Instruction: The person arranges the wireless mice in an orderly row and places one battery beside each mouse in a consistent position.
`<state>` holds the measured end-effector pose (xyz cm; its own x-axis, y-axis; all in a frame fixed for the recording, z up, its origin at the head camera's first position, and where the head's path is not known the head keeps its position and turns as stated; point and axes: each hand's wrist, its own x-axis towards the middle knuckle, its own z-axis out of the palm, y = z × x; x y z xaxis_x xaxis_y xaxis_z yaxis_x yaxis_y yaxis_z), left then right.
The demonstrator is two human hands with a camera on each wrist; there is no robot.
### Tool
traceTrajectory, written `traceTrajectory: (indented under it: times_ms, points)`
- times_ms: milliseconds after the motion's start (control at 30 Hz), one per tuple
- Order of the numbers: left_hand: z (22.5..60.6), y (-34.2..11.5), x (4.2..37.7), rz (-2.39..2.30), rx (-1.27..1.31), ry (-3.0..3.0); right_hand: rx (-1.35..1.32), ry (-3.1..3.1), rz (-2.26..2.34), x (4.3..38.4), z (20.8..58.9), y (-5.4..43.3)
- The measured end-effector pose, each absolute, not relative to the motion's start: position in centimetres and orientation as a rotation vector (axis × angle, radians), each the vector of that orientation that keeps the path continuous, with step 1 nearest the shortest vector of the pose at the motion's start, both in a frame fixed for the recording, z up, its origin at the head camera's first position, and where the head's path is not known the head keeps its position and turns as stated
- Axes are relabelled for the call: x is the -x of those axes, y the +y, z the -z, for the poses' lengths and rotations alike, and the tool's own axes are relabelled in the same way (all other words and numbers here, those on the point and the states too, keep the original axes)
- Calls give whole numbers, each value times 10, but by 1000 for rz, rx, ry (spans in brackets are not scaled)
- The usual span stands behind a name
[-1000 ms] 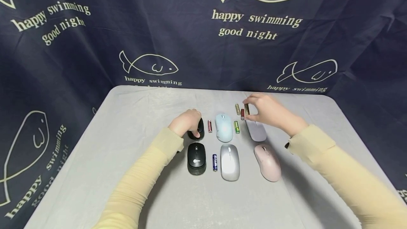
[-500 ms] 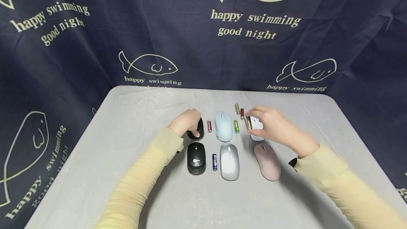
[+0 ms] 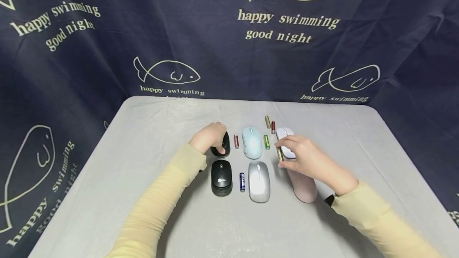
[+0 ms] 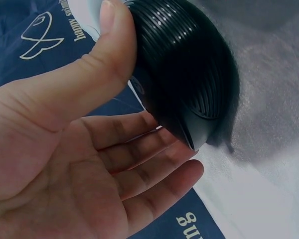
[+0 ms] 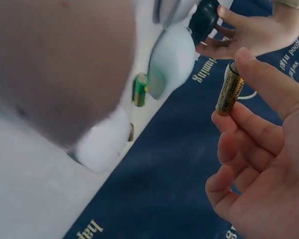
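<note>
My left hand (image 3: 211,136) holds a black computer mouse (image 4: 182,59) at the back left, thumb on one side and fingertips on the other. Much of that mouse is hidden under the hand in the head view. Between the thumb and fingertip of my right hand (image 3: 303,154), a gold battery (image 5: 230,89) is pinched by its two ends. That hand is over the near left side of a pale lilac mouse (image 3: 285,132) and covers the far part of a pink mouse (image 3: 305,188).
Between the hands sit a light blue mouse (image 3: 252,144) and a green battery (image 3: 266,142). Nearer are a second black mouse (image 3: 221,178), a blue battery (image 3: 242,182) and a silver mouse (image 3: 259,182). Red batteries (image 3: 236,141) and another gold battery (image 3: 267,122) lie farther back.
My right hand has carried the gold battery toward me, from the far end of the lilac mouse to its near left side. The left hand stays on the black mouse.
</note>
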<state>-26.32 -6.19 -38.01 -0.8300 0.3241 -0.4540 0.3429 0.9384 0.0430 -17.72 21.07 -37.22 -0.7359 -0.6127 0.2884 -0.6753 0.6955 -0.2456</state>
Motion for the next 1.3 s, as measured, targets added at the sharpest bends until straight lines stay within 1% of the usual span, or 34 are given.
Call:
traceTrajectory:
  times_ms: [400, 733, 1000, 1300]
  points:
    - [379, -62, 262, 57, -483, 2641, -1020, -2781, -449, 164, 399, 211]
    - [377, -61, 262, 64, -464, 2624, -1079, -2778, -421, 157, 418, 210]
    - [377, -61, 262, 77, -467, 2621, -1007, -2903, -354, 148, 423, 207]
    - [377, -60, 262, 90, -468, 2617, -1011, -2905, -345, 147, 426, 207]
